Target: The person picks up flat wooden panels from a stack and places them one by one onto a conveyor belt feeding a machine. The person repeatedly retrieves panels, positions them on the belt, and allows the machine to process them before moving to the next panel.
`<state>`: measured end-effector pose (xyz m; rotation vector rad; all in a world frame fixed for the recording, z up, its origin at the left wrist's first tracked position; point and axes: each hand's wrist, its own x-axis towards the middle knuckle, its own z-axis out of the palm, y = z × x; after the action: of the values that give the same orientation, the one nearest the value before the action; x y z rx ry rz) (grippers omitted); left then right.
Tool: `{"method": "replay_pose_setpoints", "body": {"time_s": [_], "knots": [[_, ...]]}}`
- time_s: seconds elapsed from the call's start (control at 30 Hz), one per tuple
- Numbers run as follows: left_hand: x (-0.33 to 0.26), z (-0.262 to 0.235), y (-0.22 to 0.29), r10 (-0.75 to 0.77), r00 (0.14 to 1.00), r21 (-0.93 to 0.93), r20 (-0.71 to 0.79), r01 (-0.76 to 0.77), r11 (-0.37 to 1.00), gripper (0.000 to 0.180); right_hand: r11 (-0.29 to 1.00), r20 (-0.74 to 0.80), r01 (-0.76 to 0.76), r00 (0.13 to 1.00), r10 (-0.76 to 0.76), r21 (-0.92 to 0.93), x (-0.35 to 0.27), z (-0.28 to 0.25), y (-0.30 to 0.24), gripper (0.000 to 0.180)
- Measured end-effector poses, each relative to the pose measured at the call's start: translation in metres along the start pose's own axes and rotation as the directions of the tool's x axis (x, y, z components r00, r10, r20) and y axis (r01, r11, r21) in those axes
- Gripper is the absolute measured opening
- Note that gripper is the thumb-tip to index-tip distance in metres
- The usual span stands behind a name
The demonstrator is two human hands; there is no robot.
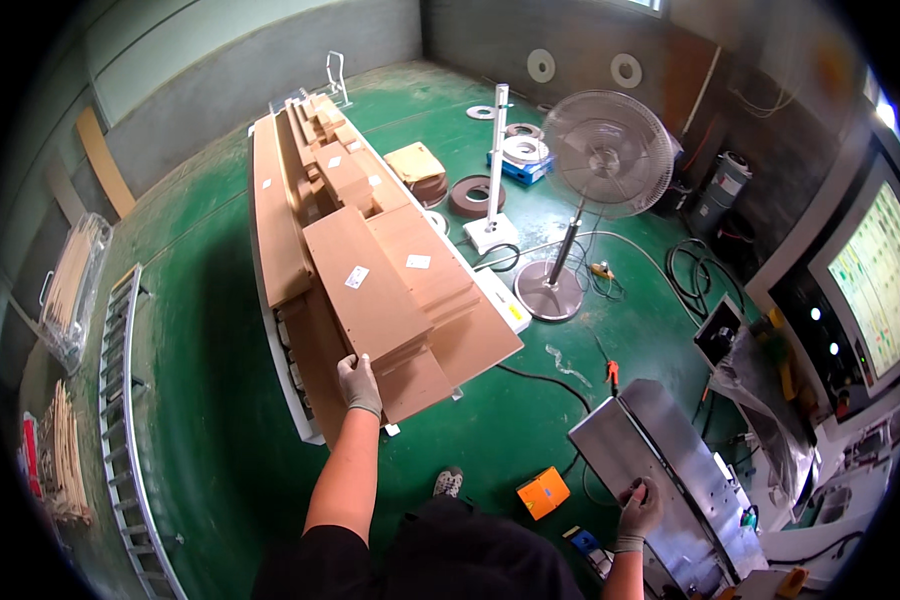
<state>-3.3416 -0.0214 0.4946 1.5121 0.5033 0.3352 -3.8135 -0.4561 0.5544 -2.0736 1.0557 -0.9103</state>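
Left hand, thin pale glove, sits at the near end of the upper brown panel, close to its left corner. Fingers partly curled, touching the edge; can't tell how firm the hold is. Right hand, also gloved, is off to the right above the grey metal plate, well apart from the panels. Its fingers are bent inward; can't tell if anything is in them or if it touches the plate.

Upper panel lies flat on top of the pile, with a white label on its face. Lower brown panels show beneath and to the right, edges not lined up. More pieces run along the long pile toward the far wall. Pile rests on a low white-edged support.

Green floor all round. Orange box on the floor between the person's shoe and the plate. Pedestal fan stands beyond the plate, white post left of it, brown coil behind the post. Metal ladder at left, plastic-wrapped bundle near it. Lit screen at far right.
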Motion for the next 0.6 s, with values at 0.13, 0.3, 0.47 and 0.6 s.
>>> {"method": "replay_pose_setpoints", "body": {"time_s": [0.13,0.3,0.47,0.6], "knots": [[0.012,-0.018,0.015,-0.193,0.974,0.009,0.118,0.193,0.981,0.036,0.997,0.033,-0.039,0.999,0.036,0.068,0.001,0.008,0.012,0.022],[0.026,-0.025,-0.009,-0.025,0.994,0.158,0.110,0.007,0.987,0.045,0.996,0.018,-0.071,0.997,0.070,0.047,0.001,0.017,0.013,0.023],[0.001,-0.027,0.050,-0.201,0.956,-0.010,0.213,0.208,0.978,0.039,0.987,0.007,-0.152,0.988,0.152,0.043,0.002,0.023,-0.008,0.021],[-0.003,-0.044,0.062,-0.335,0.893,0.103,0.301,0.318,0.942,0.029,0.978,0.049,-0.197,0.979,0.200,-0.066,0.006,0.026,-0.030,0.021]]}}
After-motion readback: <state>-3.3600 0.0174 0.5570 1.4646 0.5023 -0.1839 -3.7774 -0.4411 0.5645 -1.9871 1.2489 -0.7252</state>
